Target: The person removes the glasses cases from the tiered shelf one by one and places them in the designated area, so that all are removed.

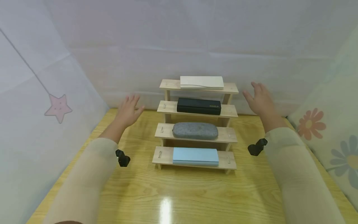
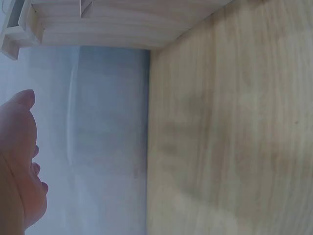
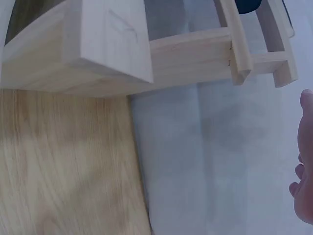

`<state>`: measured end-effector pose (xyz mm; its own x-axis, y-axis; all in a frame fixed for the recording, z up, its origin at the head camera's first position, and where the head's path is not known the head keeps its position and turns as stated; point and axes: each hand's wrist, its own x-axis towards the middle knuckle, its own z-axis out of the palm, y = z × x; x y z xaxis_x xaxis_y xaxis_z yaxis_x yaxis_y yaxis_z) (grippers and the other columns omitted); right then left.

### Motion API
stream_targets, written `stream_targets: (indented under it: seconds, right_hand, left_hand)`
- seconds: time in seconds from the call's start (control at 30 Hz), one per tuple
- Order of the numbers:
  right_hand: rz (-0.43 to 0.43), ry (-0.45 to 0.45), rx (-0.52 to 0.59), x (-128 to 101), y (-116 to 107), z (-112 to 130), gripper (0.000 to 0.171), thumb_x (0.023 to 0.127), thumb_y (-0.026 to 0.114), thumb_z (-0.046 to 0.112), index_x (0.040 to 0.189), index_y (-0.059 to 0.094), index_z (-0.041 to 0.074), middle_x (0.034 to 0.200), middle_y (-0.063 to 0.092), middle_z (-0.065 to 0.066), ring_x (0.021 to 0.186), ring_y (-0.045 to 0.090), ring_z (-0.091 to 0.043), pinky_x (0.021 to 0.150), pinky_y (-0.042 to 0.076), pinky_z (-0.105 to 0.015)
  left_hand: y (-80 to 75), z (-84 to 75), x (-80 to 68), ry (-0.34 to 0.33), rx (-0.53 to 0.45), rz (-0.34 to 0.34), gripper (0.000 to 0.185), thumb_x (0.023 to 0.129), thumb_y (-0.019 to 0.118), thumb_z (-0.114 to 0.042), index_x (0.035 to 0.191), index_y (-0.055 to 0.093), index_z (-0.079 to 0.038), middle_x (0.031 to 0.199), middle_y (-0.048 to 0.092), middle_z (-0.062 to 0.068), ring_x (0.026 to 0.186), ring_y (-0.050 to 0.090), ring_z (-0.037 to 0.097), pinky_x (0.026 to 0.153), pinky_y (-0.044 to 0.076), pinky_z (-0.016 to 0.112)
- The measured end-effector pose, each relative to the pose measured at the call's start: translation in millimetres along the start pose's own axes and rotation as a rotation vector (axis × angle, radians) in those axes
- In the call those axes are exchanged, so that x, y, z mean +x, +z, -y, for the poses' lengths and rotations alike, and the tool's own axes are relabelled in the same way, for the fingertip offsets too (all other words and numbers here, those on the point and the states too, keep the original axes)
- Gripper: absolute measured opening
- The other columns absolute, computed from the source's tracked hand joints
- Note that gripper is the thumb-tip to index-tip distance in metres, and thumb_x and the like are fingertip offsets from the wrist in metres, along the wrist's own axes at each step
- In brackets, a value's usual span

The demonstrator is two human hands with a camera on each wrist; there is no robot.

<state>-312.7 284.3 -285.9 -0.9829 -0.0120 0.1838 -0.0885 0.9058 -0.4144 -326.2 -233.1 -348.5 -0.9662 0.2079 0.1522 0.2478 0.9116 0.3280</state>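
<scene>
Left hand [image 1: 129,111] and right hand [image 1: 259,99] both spread wide, holding nothing, flanking the stepped rack [image 1: 231,89]. Wrist views show only finger edges, rack cut off.

Both arms wore loose, pale beige sleeves reaching the wrists. A small black camera was strapped under each wrist. The left hand [image 1: 128,110] and right hand [image 1: 259,99] were bare.

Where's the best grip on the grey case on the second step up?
Judging by the head view, take the grey case across its short width near the middle, coming from above and the front. It lies flat and lengthwise on the wooden stepped rack, with open space above; its rounded ends look likelier to slip. Both hands are open and apart from it.
</scene>
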Motion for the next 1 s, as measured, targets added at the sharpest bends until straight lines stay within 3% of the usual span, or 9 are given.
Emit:
stream_targets:
  seconds: [0.2, 0.43, 0.6, 0.87, 1.0]
  right_hand:
    - [-0.033, -0.014, 0.135, -0.8, -1.9, 19.0, 0.077, 0.102, 0.029, 0.057, 0.158, 0.007, 0.009, 0.164, 0.007, -0.021, 0.149, 0.009, -0.045, 0.119, 0.011, -0.062]
    - [-0.021, -0.04, 0.196, 0.7, 3.4, 39.7, 0.08, 0.1, 0.031, 0.06, 0.159, 0.008, 0.011, 0.165, 0.007, -0.018, 0.15, 0.009, -0.042, 0.119, 0.012, -0.062]
    - [-0.018, -0.065, 0.228, 3.9, 5.3, 51.7, 0.08, 0.1, 0.032, 0.061, 0.159, 0.008, 0.013, 0.165, 0.007, -0.017, 0.151, 0.007, -0.039, 0.12, 0.011, -0.061]
    - [-0.016, -0.096, 0.262, 10.6, 5.3, 73.4, 0.08, 0.099, 0.039, 0.06, 0.159, 0.01, 0.015, 0.165, 0.009, -0.013, 0.151, 0.01, -0.037, 0.121, 0.011, -0.057]
    - [-0.005, -0.103, 0.285, 12.6, 5.0, 80.5, 0.082, 0.098, 0.042, 0.06, 0.159, 0.011, 0.014, 0.166, 0.009, -0.012, 0.152, 0.009, -0.036, 0.122, 0.01, -0.057]
  left_hand:
    - [25.9, 11.9, -22.7, 0.027, -0.146, -0.009, 0.068, 0.106, 0.036, -0.041, 0.155, 0.019, 0.002, 0.16, 0.012, 0.029, 0.147, 0.005, 0.05, 0.117, 0.009, 0.066]
    - [50.4, 16.3, -54.0, 0.04, -0.265, 0.04, 0.069, 0.105, 0.039, -0.043, 0.155, 0.021, 0.0, 0.161, 0.015, 0.026, 0.149, 0.005, 0.047, 0.117, 0.011, 0.065]
    - [60.5, 9.7, -77.5, 0.031, -0.364, 0.06, 0.068, 0.104, 0.042, -0.043, 0.155, 0.02, -0.004, 0.162, 0.015, 0.022, 0.149, 0.004, 0.046, 0.116, 0.011, 0.067]
    - [73.6, -4.7, -107.4, 0.016, -0.563, 0.077, 0.064, 0.105, 0.042, -0.04, 0.155, 0.022, -0.006, 0.162, 0.021, 0.019, 0.146, 0.018, 0.048, 0.113, 0.021, 0.068]
    - [81.7, -10.0, -118.6, 0.021, -0.599, 0.082, 0.061, 0.105, 0.043, -0.035, 0.154, 0.024, -0.005, 0.161, 0.023, 0.02, 0.146, 0.018, 0.048, 0.113, 0.021, 0.068]
